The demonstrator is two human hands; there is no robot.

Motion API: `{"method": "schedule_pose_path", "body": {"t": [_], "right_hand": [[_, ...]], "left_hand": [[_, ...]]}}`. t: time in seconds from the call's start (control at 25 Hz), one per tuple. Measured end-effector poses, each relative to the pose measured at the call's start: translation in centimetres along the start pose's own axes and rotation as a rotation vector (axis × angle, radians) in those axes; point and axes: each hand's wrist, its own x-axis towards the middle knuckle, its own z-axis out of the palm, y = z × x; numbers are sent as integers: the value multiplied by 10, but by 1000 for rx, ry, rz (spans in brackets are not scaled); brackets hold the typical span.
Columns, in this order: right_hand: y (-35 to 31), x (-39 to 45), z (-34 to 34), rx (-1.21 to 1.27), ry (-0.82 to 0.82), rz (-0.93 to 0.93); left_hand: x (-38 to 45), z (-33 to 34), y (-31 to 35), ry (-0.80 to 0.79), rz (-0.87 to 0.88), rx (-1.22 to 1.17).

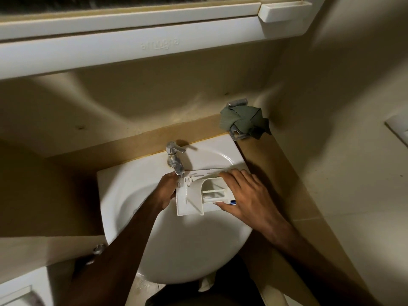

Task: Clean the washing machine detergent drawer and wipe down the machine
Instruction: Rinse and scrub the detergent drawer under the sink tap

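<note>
Detergent drawer (194, 198), white plastic, held over the basin of a white sink (132, 191), directly below the spout of a chrome tap (175, 159). Drawer lies roughly level, open compartments facing up; 1 long edge strip runs along its far side toward the right. A small blue part shows at its near right corner, partly hidden; cannot tell what it is.

Left hand (166, 191): at the left end of the drawer, fingers curled around the drawer's left edge, gripping it. Fingertips hidden behind the plastic. Knuckles just beside the tap spout.

Right hand (241, 195): over the right end of the drawer, fingers laid across the far edge, thumb along the near edge, so the drawer is grasped between them.

Water flow from the tap: cannot tell in this dim light.

Surroundings: sink is set into a tan counter (262, 155) against a beige wall. At the far right corner of the counter, a crumpled grey-green cloth (244, 121) sits on or around a metal fitting (237, 102); well apart from the hands. White cabinet (132, 47) mounted above, far side of the scene, with faint raised lettering on its lower edge. Another white object at the near left corner, blurred, not identifiable
</note>
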Motion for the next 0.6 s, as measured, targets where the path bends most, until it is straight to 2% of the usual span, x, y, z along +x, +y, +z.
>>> {"method": "schedule_pose_path", "body": {"t": [0.12,0.24,0.32,0.4,0.48,0.6], "right_hand": [[2,-2,4,38,-13,43],[2,-7,8,99,-27,83],[-1,-9,9,103,-4,83],[-7,-10,10,77,0,59],[-11,-10,13,54,-6,41],[-10,-9,14,57,-4,99]], "left_hand": [[-3,-2,-13,37,96,6],[1,-2,-20,214,315,305],[5,-4,-24,298,394,414],[6,-6,-24,355,370,386],[5,-10,-21,358,269,199],[-3,-14,-19,160,90,-50]]}}
